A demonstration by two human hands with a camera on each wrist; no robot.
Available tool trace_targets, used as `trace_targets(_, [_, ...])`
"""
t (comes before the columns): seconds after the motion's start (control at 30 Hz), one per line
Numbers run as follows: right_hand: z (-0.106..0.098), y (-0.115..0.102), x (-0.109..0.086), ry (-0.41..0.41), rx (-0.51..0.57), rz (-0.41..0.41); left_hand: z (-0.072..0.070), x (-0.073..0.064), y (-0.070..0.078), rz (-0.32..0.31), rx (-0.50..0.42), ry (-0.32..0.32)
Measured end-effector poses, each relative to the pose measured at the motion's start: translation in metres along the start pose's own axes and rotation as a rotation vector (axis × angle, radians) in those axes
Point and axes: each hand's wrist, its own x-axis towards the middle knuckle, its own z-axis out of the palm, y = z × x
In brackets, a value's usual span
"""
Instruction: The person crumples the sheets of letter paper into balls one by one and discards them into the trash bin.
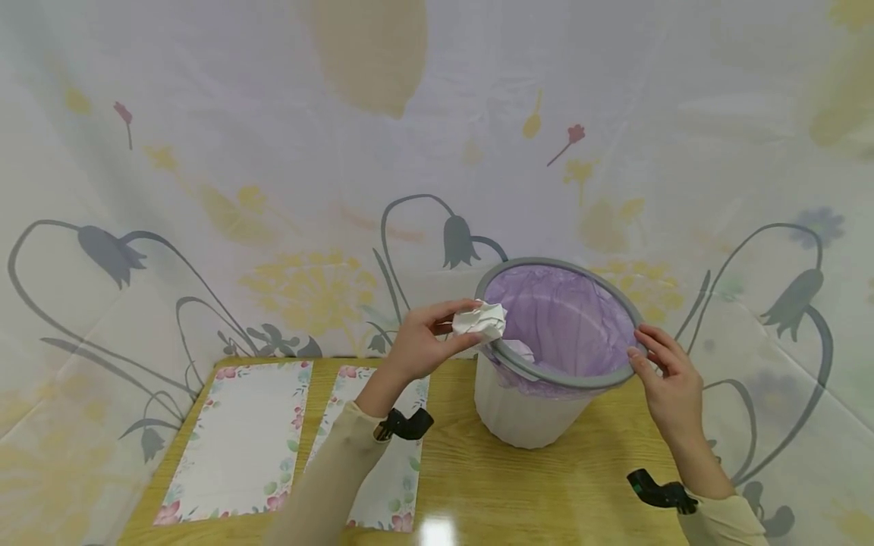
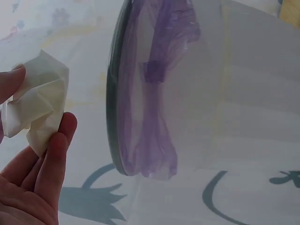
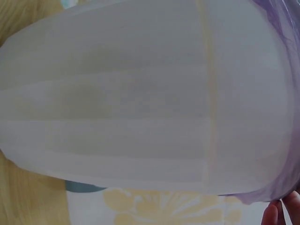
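My left hand [image 1: 423,343] pinches a crumpled ball of white paper [image 1: 483,321] between thumb and fingers, beside the left rim of a trash can. In the left wrist view the crumpled paper [image 2: 40,101] is apart from the rim. The trash can [image 1: 529,413] is white with a grey rim, and a purple trash bag [image 1: 567,311] lines it and folds over the edge. My right hand [image 1: 672,383] grips the rim on the right side; in the right wrist view only its fingertips [image 3: 271,214] show. Some white paper [image 1: 519,349] lies inside the bag, partly hidden by the rim.
Two white sheets with flower borders lie on the wooden table [image 1: 464,455] to the left: one sheet [image 1: 239,440] farther left, another sheet [image 1: 392,474] partly under my left forearm. A flower-printed cloth [image 1: 273,152] hangs behind the table.
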Motion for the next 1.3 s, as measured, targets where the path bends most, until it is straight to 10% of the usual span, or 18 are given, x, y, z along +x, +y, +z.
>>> trace_targets(0.43, [0.001,0.004,-0.002,0.045,0.034,0.005,0.011,0.077,0.021,0.022,0.15,-0.349])
trace_targets(0.87, [0.001,0.008,-0.002,0.074,0.052,-0.036,0.054,0.138,0.018,-0.004,0.541,-0.748])
trace_targets(1.3, [0.009,0.008,-0.003,0.084,0.054,-0.035,0.068,0.164,0.003,-0.209,0.464,-0.792])
